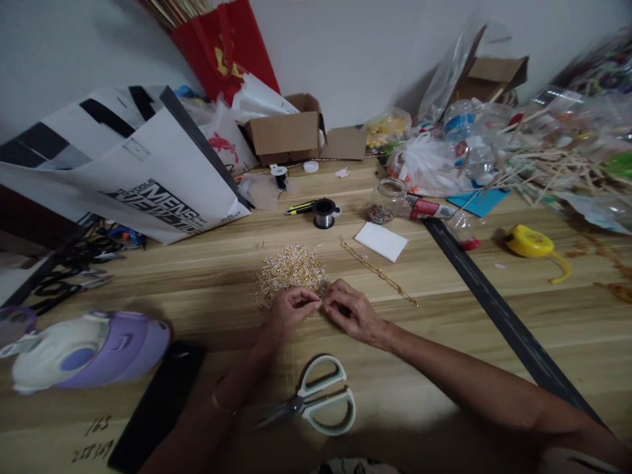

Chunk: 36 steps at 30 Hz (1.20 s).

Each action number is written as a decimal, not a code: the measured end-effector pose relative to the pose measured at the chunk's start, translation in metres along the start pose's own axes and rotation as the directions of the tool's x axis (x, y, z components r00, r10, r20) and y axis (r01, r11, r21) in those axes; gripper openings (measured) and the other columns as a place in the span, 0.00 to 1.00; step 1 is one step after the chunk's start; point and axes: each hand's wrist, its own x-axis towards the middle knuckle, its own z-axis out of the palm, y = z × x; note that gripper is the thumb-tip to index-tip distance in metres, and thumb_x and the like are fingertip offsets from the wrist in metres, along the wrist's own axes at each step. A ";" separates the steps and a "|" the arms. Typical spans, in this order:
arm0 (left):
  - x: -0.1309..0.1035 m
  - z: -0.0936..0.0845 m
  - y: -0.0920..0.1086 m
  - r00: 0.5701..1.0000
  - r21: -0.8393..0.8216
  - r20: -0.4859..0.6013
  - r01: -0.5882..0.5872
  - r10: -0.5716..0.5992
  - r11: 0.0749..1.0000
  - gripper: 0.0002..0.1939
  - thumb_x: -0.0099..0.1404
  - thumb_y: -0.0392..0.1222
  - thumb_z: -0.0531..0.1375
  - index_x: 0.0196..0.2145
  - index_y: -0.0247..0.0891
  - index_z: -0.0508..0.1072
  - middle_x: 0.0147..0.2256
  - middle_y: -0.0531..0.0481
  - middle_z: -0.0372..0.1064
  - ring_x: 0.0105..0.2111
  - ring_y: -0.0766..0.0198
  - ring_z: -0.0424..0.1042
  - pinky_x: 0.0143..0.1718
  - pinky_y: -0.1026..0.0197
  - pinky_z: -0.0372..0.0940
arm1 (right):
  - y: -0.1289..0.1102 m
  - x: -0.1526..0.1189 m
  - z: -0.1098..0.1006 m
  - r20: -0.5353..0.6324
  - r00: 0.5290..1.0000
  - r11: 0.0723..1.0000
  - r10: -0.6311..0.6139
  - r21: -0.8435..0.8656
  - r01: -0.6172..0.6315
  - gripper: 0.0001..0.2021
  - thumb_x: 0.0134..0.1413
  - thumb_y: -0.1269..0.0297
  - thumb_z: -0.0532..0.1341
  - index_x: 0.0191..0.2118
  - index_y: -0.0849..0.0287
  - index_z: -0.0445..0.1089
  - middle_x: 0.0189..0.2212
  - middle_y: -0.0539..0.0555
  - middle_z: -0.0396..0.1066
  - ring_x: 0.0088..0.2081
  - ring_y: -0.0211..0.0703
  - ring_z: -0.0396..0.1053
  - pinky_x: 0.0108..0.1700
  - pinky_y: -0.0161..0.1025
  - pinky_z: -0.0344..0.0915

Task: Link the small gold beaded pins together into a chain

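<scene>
On the wooden table lies a pile of small gold and clear beads (295, 266). My left hand (290, 311) is at the pile's front edge, its thumb and index finger pinched together. Close against it on the right is my right hand (351, 309), its fingers also pinched. The fingertips of both hands nearly meet, and whatever is between them is too small to make out. A gold beaded chain (378, 270) stretches diagonally behind and right of my right hand. Scissors (320, 398) with pale handles lie partly spread in front of my hands.
A wire spool (324, 214), a jar of beads (385, 203) and a white card (381, 241) lie behind the pile. A yellow tape measure (529, 241) is at right. At left are a purple-white bottle (113, 349), a black phone (158, 405) and a paper bag (162, 174).
</scene>
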 end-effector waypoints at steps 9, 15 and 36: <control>0.001 -0.001 -0.008 0.995 0.036 0.096 -0.012 0.008 0.999 0.09 0.44 0.39 0.67 0.24 0.34 0.72 0.24 0.50 0.72 0.25 0.67 0.70 0.28 0.66 0.64 | -0.002 -0.005 0.002 0.026 0.994 0.985 -0.109 -0.131 0.111 0.05 0.58 0.70 0.54 0.39 0.59 0.66 0.43 0.60 0.62 0.44 0.44 0.65 0.42 0.39 0.66; 0.002 -0.003 -0.008 0.990 0.047 0.137 0.010 -0.017 0.999 0.10 0.44 0.38 0.67 0.25 0.33 0.71 0.24 0.51 0.70 0.25 0.68 0.69 0.30 0.66 0.64 | 0.003 -0.004 0.005 0.066 0.983 0.979 -0.172 -0.098 0.178 0.05 0.61 0.71 0.51 0.39 0.59 0.63 0.40 0.59 0.66 0.41 0.43 0.67 0.41 0.38 0.67; 0.000 -0.001 -0.004 0.991 0.038 0.132 0.018 -0.022 0.999 0.07 0.44 0.35 0.65 0.22 0.33 0.70 0.22 0.52 0.70 0.23 0.69 0.69 0.27 0.68 0.63 | 0.006 -0.008 0.005 0.154 0.966 0.889 -0.207 -0.383 0.252 0.06 0.63 0.69 0.49 0.38 0.61 0.63 0.35 0.58 0.68 0.36 0.42 0.66 0.35 0.36 0.63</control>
